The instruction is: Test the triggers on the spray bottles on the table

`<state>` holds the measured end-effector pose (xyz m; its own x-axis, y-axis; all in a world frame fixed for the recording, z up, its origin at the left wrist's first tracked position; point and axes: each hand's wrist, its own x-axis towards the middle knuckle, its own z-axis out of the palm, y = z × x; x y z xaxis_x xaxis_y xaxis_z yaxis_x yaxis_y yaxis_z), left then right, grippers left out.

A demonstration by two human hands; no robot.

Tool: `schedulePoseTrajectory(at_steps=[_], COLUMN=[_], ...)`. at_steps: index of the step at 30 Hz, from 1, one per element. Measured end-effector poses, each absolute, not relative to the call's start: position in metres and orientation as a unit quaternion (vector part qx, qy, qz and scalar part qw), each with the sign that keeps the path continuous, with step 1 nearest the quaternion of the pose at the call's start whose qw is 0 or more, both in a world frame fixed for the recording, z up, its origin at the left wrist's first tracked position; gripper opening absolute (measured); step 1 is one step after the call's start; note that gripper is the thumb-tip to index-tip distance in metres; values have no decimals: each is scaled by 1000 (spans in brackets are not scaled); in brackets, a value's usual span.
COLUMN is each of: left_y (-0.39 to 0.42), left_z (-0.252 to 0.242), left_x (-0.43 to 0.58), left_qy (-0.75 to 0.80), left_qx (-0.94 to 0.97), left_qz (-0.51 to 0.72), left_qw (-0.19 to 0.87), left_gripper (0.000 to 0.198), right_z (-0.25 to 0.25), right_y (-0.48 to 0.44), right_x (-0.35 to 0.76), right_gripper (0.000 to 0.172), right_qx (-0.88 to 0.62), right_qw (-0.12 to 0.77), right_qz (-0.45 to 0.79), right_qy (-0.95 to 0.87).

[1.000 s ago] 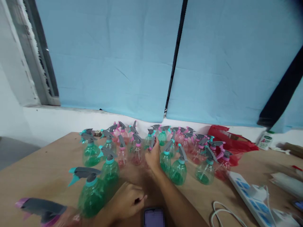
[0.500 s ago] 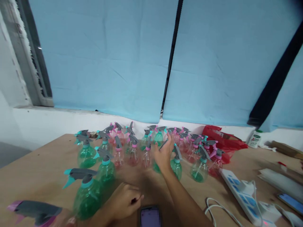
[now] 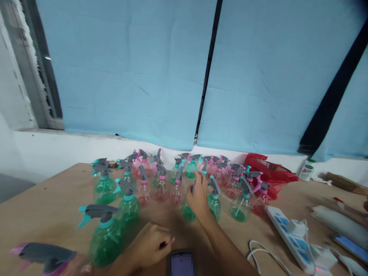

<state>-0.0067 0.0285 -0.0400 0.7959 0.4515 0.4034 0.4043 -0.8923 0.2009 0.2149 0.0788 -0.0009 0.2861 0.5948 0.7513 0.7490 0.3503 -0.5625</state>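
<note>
My right hand (image 3: 198,193) reaches into the middle of the table, its fingers wrapped round the grey head of a green spray bottle (image 3: 188,212). That bottle is partly hidden by the hand and stands close to another green spray bottle (image 3: 214,205) on its right. My left hand (image 3: 153,243) is curled into a loose fist low over the front of the table, and nothing shows in it. Just right of the left hand lies a phone (image 3: 181,263). To its left stands a large green spray bottle (image 3: 105,241) with a turquoise collar and nozzle.
Several pink spray bottles (image 3: 162,188) and more green ones fill the back. A pink-nozzled bottle (image 3: 47,257) stands at front left. On the right are a power strip (image 3: 290,237) with white cables, a red plastic bag (image 3: 268,176), a white bottle (image 3: 306,170) and another phone (image 3: 355,247).
My right hand has come slightly down and nearer to me, and more of the green spray bottle under it now shows. The left hand has stayed in place.
</note>
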Motion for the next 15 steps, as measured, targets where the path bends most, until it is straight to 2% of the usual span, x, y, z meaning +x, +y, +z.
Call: schedulePoseTrajectory(at_steps=[10, 12, 15], left_y=[29, 29, 29], left_z=[-37, -38, -39], left_x=[-7, -7, -7], left_qy=[221, 220, 221], left_qx=[945, 944, 944], left_qz=[237, 238, 240], left_qw=[52, 53, 53], left_gripper=[38, 38, 38], right_z=[-24, -28, -29], right_y=[64, 68, 72], right_x=[216, 218, 220], right_gripper=[63, 58, 38], right_qx=[-443, -440, -433], right_qw=[675, 669, 650], right_qz=[160, 205, 240], right_qy=[-567, -563, -577])
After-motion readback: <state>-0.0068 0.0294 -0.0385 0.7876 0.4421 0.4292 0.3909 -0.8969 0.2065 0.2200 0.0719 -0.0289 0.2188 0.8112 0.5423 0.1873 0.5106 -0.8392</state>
